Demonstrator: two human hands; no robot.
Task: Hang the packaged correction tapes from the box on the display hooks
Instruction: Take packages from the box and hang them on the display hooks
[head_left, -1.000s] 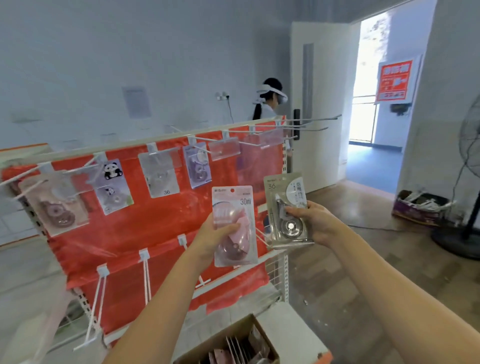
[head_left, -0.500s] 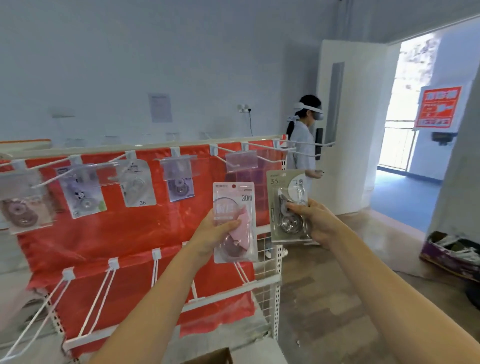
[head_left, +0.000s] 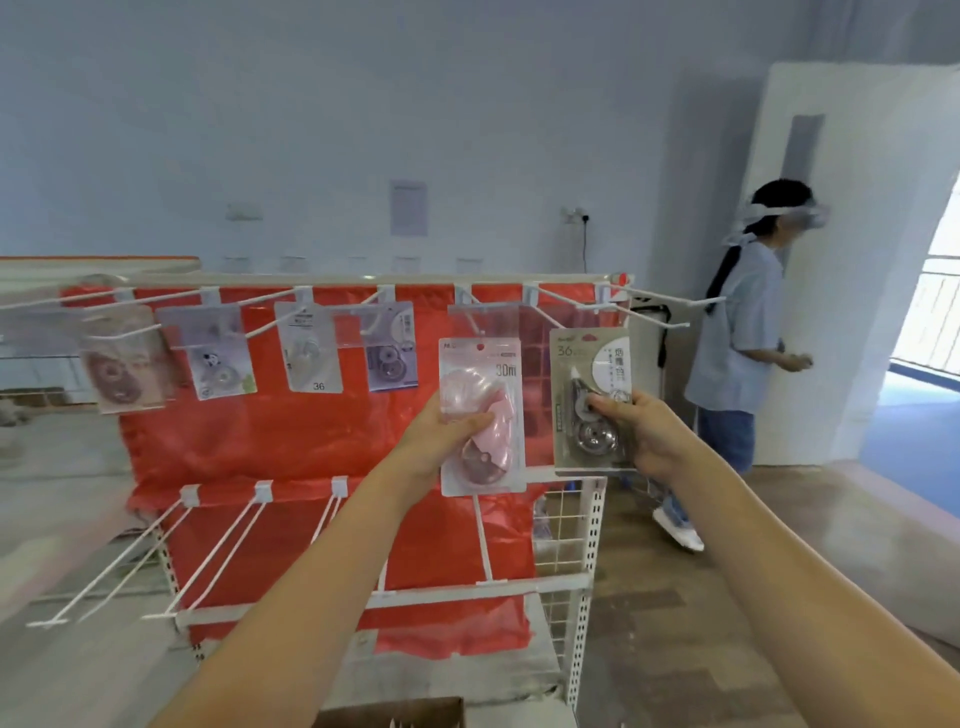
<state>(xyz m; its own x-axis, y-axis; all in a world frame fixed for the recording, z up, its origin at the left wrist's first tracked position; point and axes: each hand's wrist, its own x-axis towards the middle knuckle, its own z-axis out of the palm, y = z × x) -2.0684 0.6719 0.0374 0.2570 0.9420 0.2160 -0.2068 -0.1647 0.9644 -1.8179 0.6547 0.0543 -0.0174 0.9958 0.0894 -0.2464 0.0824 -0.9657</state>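
Left hand (head_left: 441, 436): raised, grasping pink correction-tape pack (head_left: 480, 415) | Right hand (head_left: 647, 434): raised, grasping grey correction-tape pack (head_left: 589, 400) | Both upright before top-row hooks (head_left: 558, 304)

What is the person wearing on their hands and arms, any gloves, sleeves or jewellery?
Nothing shows. The left hand and right hand are bare, with no gloves, rings or watch visible. Both forearms are uncovered down to the bottom edge of the picture, so no sleeve comes into view.

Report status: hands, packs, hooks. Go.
Left hand grips pink pack; right hand grips grey pack. Neither hung yet. Four packs already on top hooks. Nothing blocking.
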